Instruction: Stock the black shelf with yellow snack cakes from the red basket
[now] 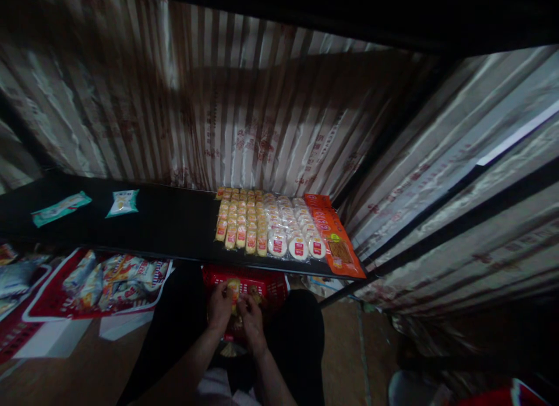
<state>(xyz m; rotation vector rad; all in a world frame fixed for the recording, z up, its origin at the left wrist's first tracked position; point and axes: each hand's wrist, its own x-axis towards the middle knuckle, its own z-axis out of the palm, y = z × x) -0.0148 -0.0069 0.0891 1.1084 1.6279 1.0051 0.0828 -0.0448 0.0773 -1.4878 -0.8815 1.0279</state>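
Two teal plastic packets [123, 202] lie on the left of the long black shelf [170, 231]. Further right sit four columns of small yellow-orange packets [241, 225], three of round white packets [288, 228] and one of flat orange packets [334, 237]. Below, the left hand [219, 307] pinches one small yellow packet [234, 288] over the red plastic basket [271, 286]. The right hand [252, 321] curls beside it, and its grip cannot be told.

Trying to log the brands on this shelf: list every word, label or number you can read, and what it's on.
No text here can be read.
Red print on the striped wrapping: blurred.
Marks on the orange packets: too small.
Red labels on the round white packets: unreadable.
Print on the teal packets: too blurred.
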